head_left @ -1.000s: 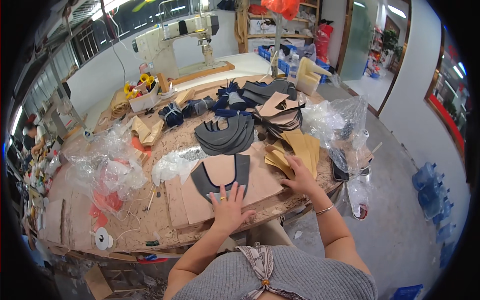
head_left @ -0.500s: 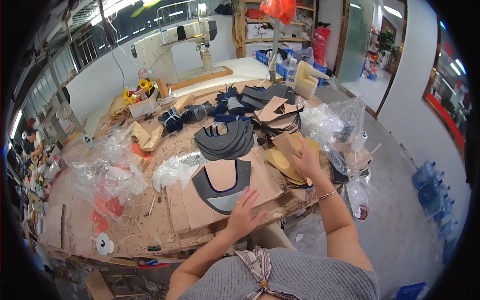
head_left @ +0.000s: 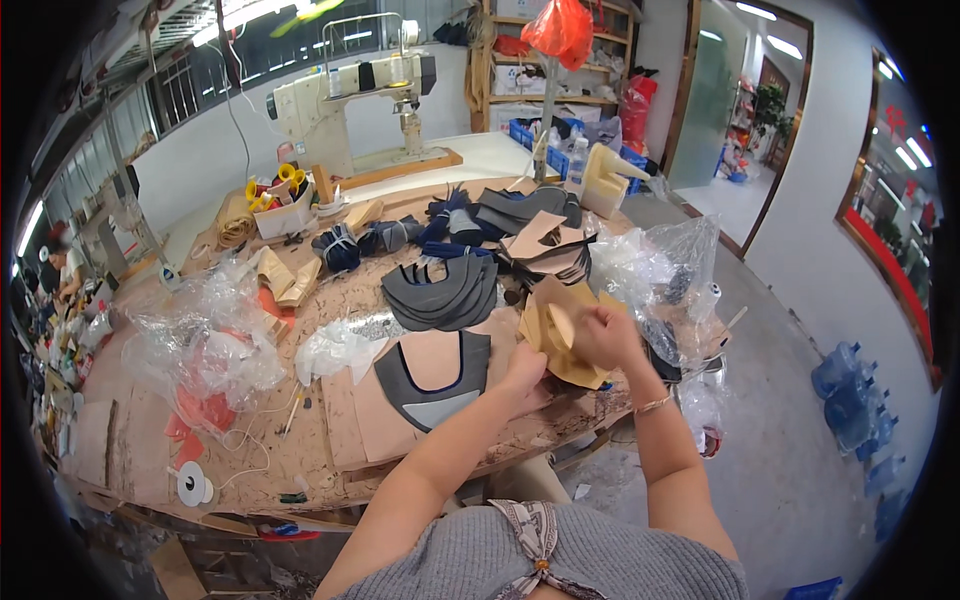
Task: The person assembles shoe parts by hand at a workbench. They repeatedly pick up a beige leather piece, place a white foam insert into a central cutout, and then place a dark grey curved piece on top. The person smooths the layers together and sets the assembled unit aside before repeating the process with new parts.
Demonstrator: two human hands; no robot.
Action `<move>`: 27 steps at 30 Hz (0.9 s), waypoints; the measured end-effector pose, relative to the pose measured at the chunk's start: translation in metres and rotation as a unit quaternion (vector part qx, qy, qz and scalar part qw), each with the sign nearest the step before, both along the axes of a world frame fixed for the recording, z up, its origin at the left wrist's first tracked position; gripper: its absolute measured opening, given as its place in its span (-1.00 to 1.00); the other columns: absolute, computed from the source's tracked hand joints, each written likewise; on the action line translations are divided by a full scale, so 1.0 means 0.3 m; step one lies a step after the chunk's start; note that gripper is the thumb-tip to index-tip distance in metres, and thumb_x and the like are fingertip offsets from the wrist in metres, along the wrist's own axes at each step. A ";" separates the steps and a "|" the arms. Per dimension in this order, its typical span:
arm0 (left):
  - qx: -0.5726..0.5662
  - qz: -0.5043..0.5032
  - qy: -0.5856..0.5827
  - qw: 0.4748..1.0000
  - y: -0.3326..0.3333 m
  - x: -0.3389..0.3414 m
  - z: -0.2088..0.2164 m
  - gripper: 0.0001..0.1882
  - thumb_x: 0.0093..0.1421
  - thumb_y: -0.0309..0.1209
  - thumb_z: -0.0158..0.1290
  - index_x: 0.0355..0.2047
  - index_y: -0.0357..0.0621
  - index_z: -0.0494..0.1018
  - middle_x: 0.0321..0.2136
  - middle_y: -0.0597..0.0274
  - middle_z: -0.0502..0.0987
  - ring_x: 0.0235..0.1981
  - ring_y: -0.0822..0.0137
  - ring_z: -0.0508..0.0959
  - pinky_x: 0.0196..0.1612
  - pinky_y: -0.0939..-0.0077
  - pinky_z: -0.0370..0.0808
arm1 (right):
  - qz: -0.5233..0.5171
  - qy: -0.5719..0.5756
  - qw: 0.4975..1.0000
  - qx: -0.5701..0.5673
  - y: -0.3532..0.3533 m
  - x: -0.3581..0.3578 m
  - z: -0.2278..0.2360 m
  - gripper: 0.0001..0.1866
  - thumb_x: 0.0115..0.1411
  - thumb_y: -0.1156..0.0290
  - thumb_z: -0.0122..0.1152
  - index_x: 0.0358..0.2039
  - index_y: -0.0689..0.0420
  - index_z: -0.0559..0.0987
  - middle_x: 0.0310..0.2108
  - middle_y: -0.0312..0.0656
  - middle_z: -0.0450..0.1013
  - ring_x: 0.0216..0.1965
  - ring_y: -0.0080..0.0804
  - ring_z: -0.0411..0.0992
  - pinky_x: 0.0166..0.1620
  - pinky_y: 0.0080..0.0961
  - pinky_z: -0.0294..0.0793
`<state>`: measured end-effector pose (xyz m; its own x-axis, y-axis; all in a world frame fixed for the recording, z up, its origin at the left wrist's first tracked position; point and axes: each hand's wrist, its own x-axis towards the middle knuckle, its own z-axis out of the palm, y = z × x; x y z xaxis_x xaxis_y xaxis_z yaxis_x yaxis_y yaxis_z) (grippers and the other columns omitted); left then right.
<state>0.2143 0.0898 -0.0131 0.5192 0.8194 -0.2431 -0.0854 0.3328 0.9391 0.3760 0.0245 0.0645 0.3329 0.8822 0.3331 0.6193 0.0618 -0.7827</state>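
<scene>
In the right-centre of the frame, the person's left hand (head_left: 527, 371) pinches the lower left edge of a bunch of yellow-brown sheets (head_left: 545, 312), while the right hand (head_left: 610, 338) is curled on their right side, grasping them too. Just left of the sheets, a dark grey U-shaped piece (head_left: 397, 384) with a light grey patch lies on a pale tan sheet (head_left: 358, 428). Above it, near the middle of the frame, sits a stack of dark grey curved pieces (head_left: 440, 302); a fanned pile of tan pieces (head_left: 545, 241) crowds the sheets from above. Clear plastic (head_left: 675, 255) bunches close on the right, and more crumpled plastic (head_left: 200, 320) covers the left of the tabletop (head_left: 330, 408). A white spool (head_left: 192, 484) is at lower left; a sewing machine (head_left: 300, 112) stands at upper left.

The right hand's fingertips are hard to make out, and the sheets overlap too much to count. The right forearm and plastic partly hide a dark flat object (head_left: 660, 345). A co-worker (head_left: 70, 270) at the far left is small and indistinct.
</scene>
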 end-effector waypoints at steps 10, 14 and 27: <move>-0.039 -0.028 0.003 0.999 0.074 0.021 -0.061 -0.66 0.24 -0.59 -0.11 0.04 -0.22 0.31 -0.06 0.09 0.45 -0.17 0.19 0.56 -0.15 0.30 0.60 | -0.223 -0.381 0.884 0.153 0.129 0.306 0.501 -0.80 0.22 0.40 -0.02 -0.24 0.08 0.57 -0.38 -0.03 0.56 -0.32 -0.01 0.53 -0.28 -0.13 0.50; -0.142 0.013 -0.034 0.989 0.049 -0.005 0.066 -0.75 0.33 -0.38 -0.10 -0.02 -0.13 0.33 -0.14 0.20 0.48 -0.22 0.24 0.55 -0.11 0.29 0.57 | -0.192 -0.443 0.849 0.215 0.101 0.215 0.461 -0.89 0.16 0.45 0.03 -0.33 0.11 0.52 -0.51 -0.11 0.50 -0.45 -0.08 0.50 -0.38 -0.24 0.47; 0.285 0.146 0.014 0.947 0.055 -0.023 -0.076 -0.53 0.27 -0.36 0.01 0.12 -0.29 0.19 0.05 0.06 0.35 0.08 0.18 0.37 0.16 0.22 0.27 | -0.254 -0.235 0.935 0.072 -0.038 0.095 -0.281 -0.32 -0.03 0.22 0.40 0.08 0.21 0.36 -0.15 0.01 0.48 -0.08 0.00 0.44 0.01 -0.23 0.42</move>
